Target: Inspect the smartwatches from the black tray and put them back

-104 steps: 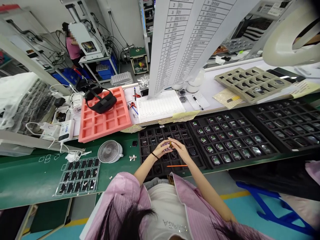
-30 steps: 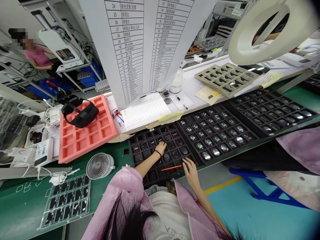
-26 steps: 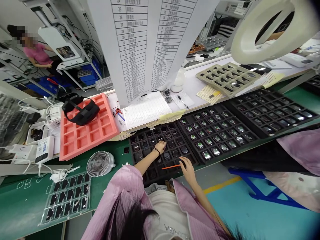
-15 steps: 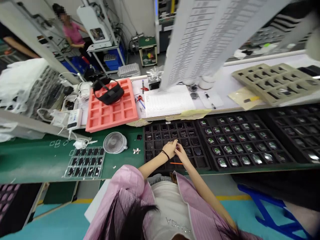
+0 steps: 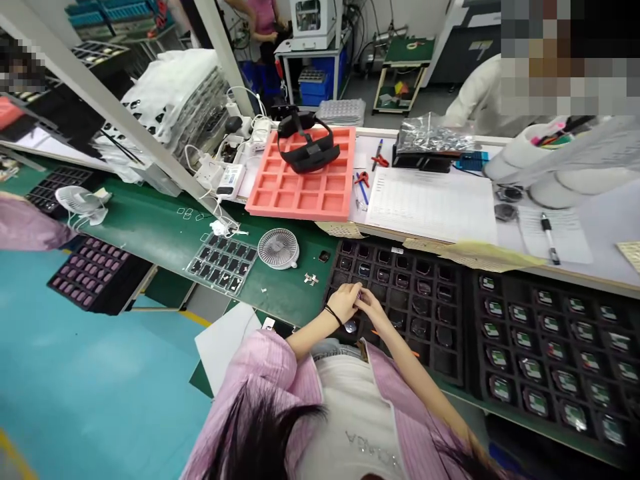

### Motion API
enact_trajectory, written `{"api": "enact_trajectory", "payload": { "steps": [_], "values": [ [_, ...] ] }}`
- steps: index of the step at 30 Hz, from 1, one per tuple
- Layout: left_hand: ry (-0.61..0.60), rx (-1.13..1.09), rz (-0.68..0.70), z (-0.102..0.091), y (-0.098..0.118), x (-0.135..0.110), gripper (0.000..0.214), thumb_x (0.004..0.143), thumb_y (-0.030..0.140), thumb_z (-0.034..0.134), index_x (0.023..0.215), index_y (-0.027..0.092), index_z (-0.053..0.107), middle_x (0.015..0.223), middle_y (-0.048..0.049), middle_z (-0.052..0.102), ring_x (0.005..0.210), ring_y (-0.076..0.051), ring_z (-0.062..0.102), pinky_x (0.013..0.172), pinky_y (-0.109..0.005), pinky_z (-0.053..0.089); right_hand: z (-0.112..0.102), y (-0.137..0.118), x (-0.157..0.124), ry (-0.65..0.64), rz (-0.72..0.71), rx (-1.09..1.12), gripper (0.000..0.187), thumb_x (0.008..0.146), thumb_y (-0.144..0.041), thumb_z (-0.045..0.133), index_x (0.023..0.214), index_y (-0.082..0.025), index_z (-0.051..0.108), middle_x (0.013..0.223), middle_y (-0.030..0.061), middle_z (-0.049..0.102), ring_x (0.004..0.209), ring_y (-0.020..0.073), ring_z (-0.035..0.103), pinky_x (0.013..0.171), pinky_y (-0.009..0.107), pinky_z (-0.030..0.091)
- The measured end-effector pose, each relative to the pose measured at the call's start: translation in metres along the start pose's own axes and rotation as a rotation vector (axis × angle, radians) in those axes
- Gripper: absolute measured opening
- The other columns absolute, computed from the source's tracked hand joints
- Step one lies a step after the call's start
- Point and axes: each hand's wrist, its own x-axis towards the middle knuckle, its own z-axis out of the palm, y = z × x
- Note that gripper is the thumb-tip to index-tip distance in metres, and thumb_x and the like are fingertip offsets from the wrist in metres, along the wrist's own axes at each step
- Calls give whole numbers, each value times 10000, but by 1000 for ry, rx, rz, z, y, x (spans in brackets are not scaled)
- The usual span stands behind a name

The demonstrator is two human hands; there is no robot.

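Observation:
My left hand (image 5: 345, 301), with a black band at the wrist, and my right hand (image 5: 370, 304) meet over the near left part of a black compartment tray (image 5: 434, 365). Both are closed, fingertips together around a small purple-edged piece (image 5: 359, 295), mostly covered by the fingers. The tray's compartments hold several dark, rounded-square watch-like cases (image 5: 402, 280). A thin orange-tipped tool (image 5: 415, 354) lies partly hidden under my right forearm. Just below my left wrist is a shiny rounded piece (image 5: 350, 326).
Another black tray (image 5: 510, 287) to the right holds green-centred cases. Left are a small fan (image 5: 278, 249) and a clear tray (image 5: 223, 263) of black parts. A pink tray (image 5: 300, 212) with a black headset (image 5: 310, 152) sits on the raised shelf. Co-workers are nearby.
The view has swung to the left, bringing a co-worker's sleeve and a second fan into sight. My hands stay together over the tray; a purple edge now shows between the fingers.

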Motion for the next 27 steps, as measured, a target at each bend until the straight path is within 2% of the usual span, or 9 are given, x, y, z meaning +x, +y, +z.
{"api": "enact_trajectory", "payload": {
  "steps": [6, 11, 17, 20, 23, 24, 25, 27],
  "values": [
    [-1, 79, -17, 1, -3, -2, 484, 680, -16, 504, 1112, 198, 542, 1053, -111, 595, 1086, -276, 520, 1008, -406, 405, 17, 8, -2, 87, -32, -12, 393, 670, -364, 667, 1025, -224, 573, 1026, 47, 671, 1005, 238, 618, 928, 418, 478],
    [-72, 182, -12, 1, -4, 3, 458, 696, -22, 494, 1103, 185, 528, 1081, -121, 585, 1096, -282, 514, 995, -420, 423, 18, 10, 1, 156, -15, -17, 386, 621, -344, 665, 970, -209, 571, 1070, 76, 648, 1047, 263, 580, 1012, 465, 390],
    [-128, 325, -12, 4, -5, 9, 442, 731, -34, 472, 1122, 166, 512, 1138, -119, 582, 1134, -250, 516, 995, -410, 448, 21, 8, 11, 214, 13, -2, 371, 582, -312, 683, 927, -209, 599, 1038, 75, 662, 1032, 264, 576, 1017, 460, 373],
    [-140, 283, 43, 2, -11, 12, 502, 757, 22, 553, 1229, 170, 468, 1200, -116, 568, 1168, -239, 507, 1020, -426, 437, 21, 3, 13, 232, 49, 24, 366, 576, -324, 717, 909, -208, 620, 1005, 67, 671, 1019, 266, 583, 1001, 459, 394],
    [-137, 106, 156, -13, -32, 17, 665, 738, 173, 704, 1332, 176, 407, 1296, -136, 515, 1197, -243, 498, 1008, -411, 452, 14, -9, 12, 214, 102, 78, 378, 641, -402, 714, 955, -206, 637, 970, 62, 682, 906, 245, 632, 856, 436, 507],
    [-115, 85, 136, -21, -43, 19, 641, 759, 215, 701, 1332, 178, 415, 1306, -136, 507, 1192, -237, 504, 983, -396, 470, 10, -14, 12, 182, 133, 127, 385, 674, -426, 699, 982, -202, 641, 934, 60, 689, 823, 230, 648, 782, 422, 538],
    [-65, 110, 53, -30, -55, 20, 523, 821, 220, 636, 1307, 178, 448, 1288, -131, 517, 1166, -224, 520, 949, -382, 489, 6, -20, 11, 136, 169, 203, 391, 702, -439, 687, 1005, -197, 644, 894, 59, 697, 738, 213, 653, 715, 407, 555],
    [9, 322, -223, -47, -81, 24, 279, 912, 148, 458, 1173, 177, 553, 1198, -104, 559, 1129, -197, 536, 944, -367, 483, -1, -34, 9, 30, 248, 406, 384, 730, -430, 681, 1021, -180, 658, 820, 58, 709, 628, 187, 642, 636, 376, 563]
  ]
}}
